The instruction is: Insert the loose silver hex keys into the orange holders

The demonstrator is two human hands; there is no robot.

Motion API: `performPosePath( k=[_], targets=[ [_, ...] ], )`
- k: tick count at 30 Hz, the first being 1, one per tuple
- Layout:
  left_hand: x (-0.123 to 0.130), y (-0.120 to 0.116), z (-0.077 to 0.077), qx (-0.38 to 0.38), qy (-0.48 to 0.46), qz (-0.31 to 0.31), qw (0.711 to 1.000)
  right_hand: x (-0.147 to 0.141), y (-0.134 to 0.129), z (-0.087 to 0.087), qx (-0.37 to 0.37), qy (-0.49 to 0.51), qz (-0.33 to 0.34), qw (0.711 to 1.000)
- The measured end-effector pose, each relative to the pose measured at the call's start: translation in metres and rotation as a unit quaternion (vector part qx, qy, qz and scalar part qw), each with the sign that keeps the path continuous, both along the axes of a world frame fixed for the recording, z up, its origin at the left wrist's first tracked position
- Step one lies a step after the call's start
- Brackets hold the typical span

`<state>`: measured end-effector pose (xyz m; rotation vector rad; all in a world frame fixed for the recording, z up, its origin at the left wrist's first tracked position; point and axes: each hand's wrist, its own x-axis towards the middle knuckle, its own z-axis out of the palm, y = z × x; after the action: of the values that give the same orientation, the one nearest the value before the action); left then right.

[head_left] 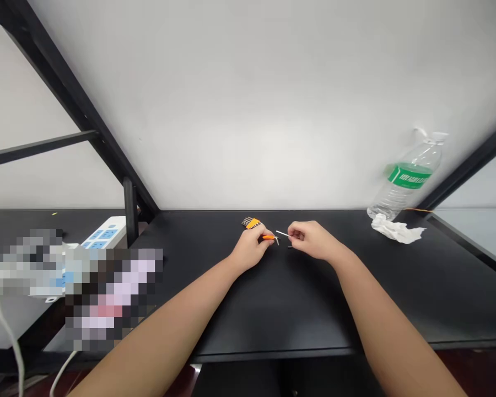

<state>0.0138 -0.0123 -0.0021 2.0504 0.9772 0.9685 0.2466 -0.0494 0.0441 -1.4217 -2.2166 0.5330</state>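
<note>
My left hand (250,248) is closed around an orange hex key holder (254,223) near the middle of the black table. Several thin dark keys stick out of its far left end, and a short silvery end shows past my fingers on the right. Just to the right, my right hand (312,240) pinches a thin, pale metal hex key (282,234), its free end pointing left towards the holder. A small gap separates the two hands. A small dark piece (290,247) shows just below my right fingertips; its kind is unclear.
A clear bottle with a green label (409,175) leans against the pale wall at the right, beside a crumpled white tissue (399,229). On the left are a white power strip (107,234), blurred items and white cables. Black frame bars (78,105) flank the black table (281,314).
</note>
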Motion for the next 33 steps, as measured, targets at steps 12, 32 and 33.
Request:
performPosePath(
  k=[12, 32, 33],
  targets=[
    [0.001, -0.002, 0.004, -0.004, -0.003, 0.001, 1.000, -0.007, -0.008, 0.010, -0.024, 0.040, 0.030, 0.998],
    [0.000, -0.002, 0.002, 0.041, 0.003, 0.034, 0.999, -0.046, -0.015, -0.003, -0.103, 0.177, -0.035, 0.978],
    [0.000, -0.001, 0.001, 0.029, -0.011, 0.036, 0.999, -0.046, -0.016, -0.003, -0.072, 0.154, -0.020, 0.985]
  ],
)
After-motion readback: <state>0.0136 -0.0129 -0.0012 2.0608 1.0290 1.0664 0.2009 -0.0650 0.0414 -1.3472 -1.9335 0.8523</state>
